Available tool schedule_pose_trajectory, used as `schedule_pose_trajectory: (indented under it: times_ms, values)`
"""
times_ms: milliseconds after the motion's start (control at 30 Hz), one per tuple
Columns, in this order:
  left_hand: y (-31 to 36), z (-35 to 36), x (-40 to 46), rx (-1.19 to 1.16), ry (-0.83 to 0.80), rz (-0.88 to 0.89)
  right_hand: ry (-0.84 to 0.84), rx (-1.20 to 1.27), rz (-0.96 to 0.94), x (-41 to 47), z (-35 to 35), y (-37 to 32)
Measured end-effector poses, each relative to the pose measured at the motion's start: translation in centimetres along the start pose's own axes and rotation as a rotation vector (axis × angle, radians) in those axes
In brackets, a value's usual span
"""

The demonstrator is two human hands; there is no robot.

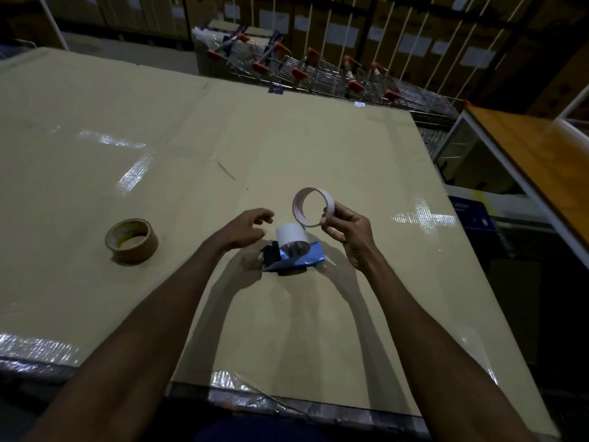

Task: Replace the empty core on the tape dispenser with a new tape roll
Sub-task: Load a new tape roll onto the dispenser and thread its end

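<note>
The blue tape dispenser with a white round hub is lying on the cardboard-covered table, between the two hands. The thin, pale, empty cardboard core is being held in the air just above and behind the dispenser; the right hand is pinching its rim between thumb and fingertips. The left hand is hovering beside the dispenser with its fingers loosely curled and spread, holding nothing. The new brown tape roll is lying flat on the table, well apart to the left.
</note>
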State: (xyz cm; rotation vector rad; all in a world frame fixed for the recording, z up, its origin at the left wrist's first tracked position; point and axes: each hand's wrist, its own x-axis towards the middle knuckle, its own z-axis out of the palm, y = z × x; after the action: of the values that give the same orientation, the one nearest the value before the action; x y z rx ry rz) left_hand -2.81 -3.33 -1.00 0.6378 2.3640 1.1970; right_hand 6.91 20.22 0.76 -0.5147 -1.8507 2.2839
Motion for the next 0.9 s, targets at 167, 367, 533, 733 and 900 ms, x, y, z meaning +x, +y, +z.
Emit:
schedule_pose_trajectory:
  times_ms: [167, 367, 533, 733, 900]
  values:
    - [2.8, -1.3, 0.6, -0.159, 0.149, 0.109, -0.058, 0.051, 0.001, 0.6, 1.9, -1.5]
    - [3.0, -4.2, -1.1, -0.283, 0.367, 0.154, -0.122, 0.036, 0.063, 1.8, 6.8, -2.5]
    - [0.4, -8.4, -4.2, -0.349, 0.507, 0.081, -0.249, -0.027, 0.16, 2.7, 12.9, -1.5]
    - [-4.9, -13.8, -8.7, -0.34, 0.574, -0.002, -0.382, -0.185, 0.18, 3.3, 21.8, 0.9]
    - [-10.1, -17.6, -10.6, -0.238, 0.581, -0.114, -0.396, -0.219, 0.181, 3.9, 28.5, 3.2]
